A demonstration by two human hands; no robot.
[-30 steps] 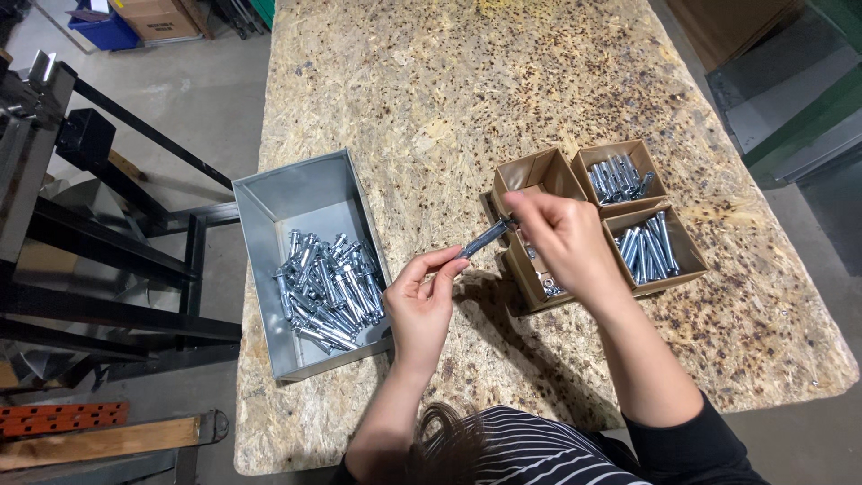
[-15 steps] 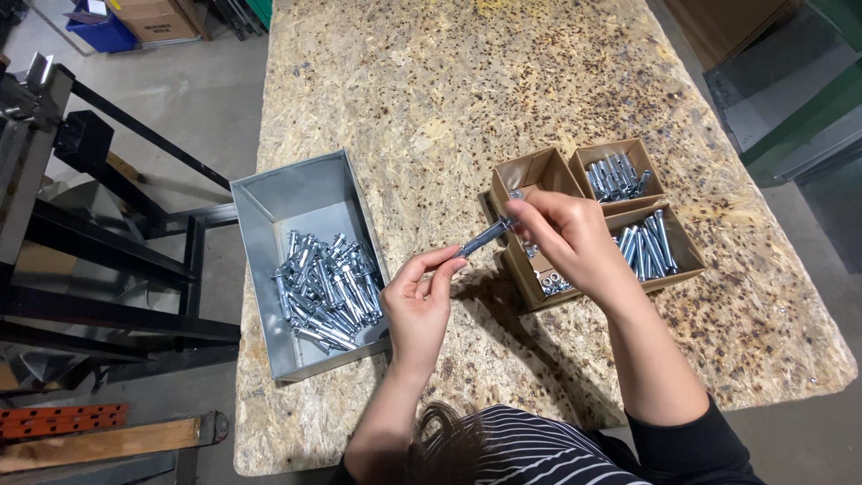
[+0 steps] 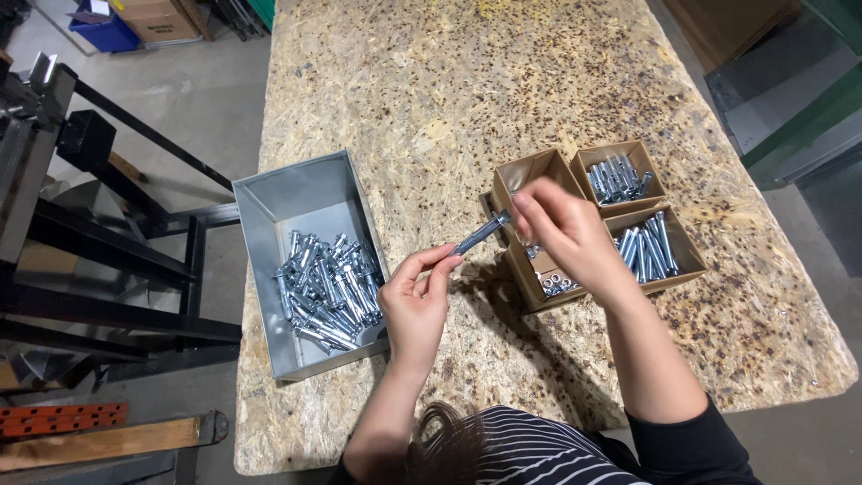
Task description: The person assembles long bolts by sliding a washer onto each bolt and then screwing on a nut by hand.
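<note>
I hold one silver anchor bolt (image 3: pixel 480 233) between both hands above the wooden table. My left hand (image 3: pixel 417 301) pinches its lower end. My right hand (image 3: pixel 564 235) grips its upper end with the fingertips, just over a brown cardboard box (image 3: pixel 530 175). A grey metal bin (image 3: pixel 310 260) to the left of my left hand holds several more bolts. Under my right hand sits a box compartment with small nuts (image 3: pixel 555 284).
Two more cardboard boxes with bolts, one at the back (image 3: pixel 618 177) and one nearer (image 3: pixel 651 247), stand right of my right hand. The chipboard table (image 3: pixel 449 90) stretches away. A black metal frame (image 3: pixel 108 242) stands on the floor at left, with an orange part (image 3: pixel 58 419) below.
Both hands stay on the same bolt. My right hand has shifted slightly along its upper end; the bolt's position is almost unchanged.
</note>
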